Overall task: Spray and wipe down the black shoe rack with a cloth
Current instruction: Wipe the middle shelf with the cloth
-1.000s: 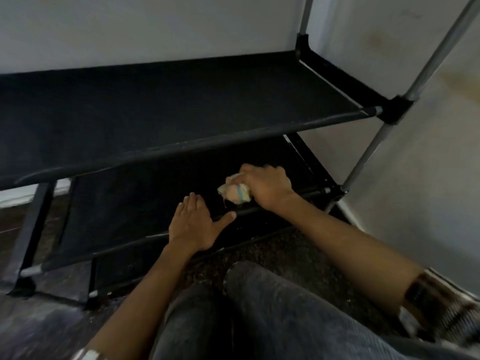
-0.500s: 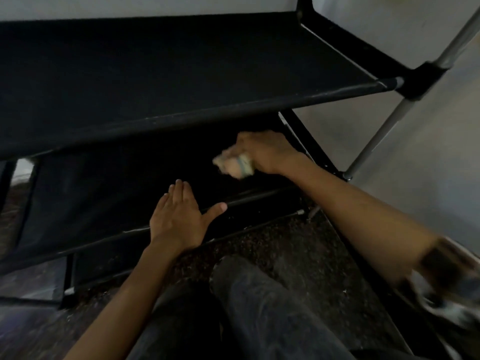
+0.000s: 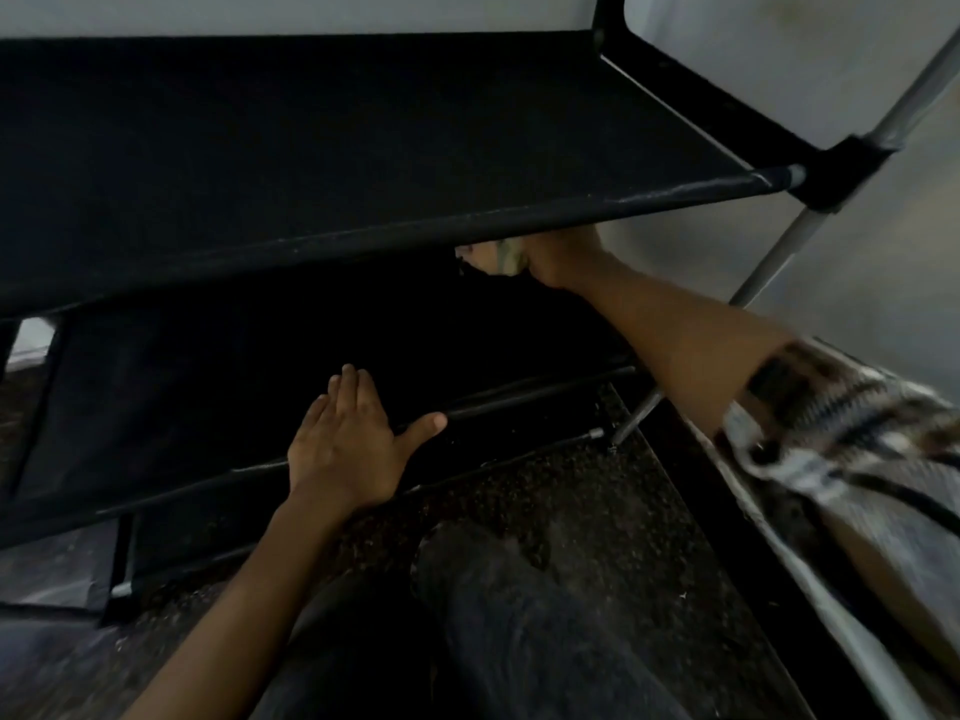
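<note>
Both hands are down at the black shoe rack (image 3: 311, 163), doing different jobs. Left hand (image 3: 345, 449) lies flat and relaxed, fingers together and thumb stuck out sideways, palm pressing on the front rail (image 3: 519, 400) of the lower shelf, gripping nothing. Right hand (image 3: 563, 259) is reached deep under the upper shelf, its top half hidden behind that shelf's front edge, and it's clenched around a bunched-up cloth (image 3: 493, 258). Only a crumpled pale lump of the cloth pokes out on the left side of the fist, soft and wrinkly with a greenish stripe or two, though it's too dim under there to say more, and I can't tell if it's actually touching the fabric below. The rack itself is taut matte black fabric stretched over thin round tubes, with grey metal uprights (image 3: 779, 252) and chunky black plastic joints at the corner. Its long axis runs left to right across the view, front rails sloping up toward the right end, and the right hand is working near that right end. The upper shelf's front tube looks a bit scuffed and dusty along its length. In front of the rack the floor (image 3: 597, 511) is dark and speckled, kind of gritty looking. A knee in worn dark denim (image 3: 519, 615) sits just in front of the rack, and the right forearm comes out of a rolled-up sleeve (image 3: 831, 423) with a black and white woven pattern.
</note>
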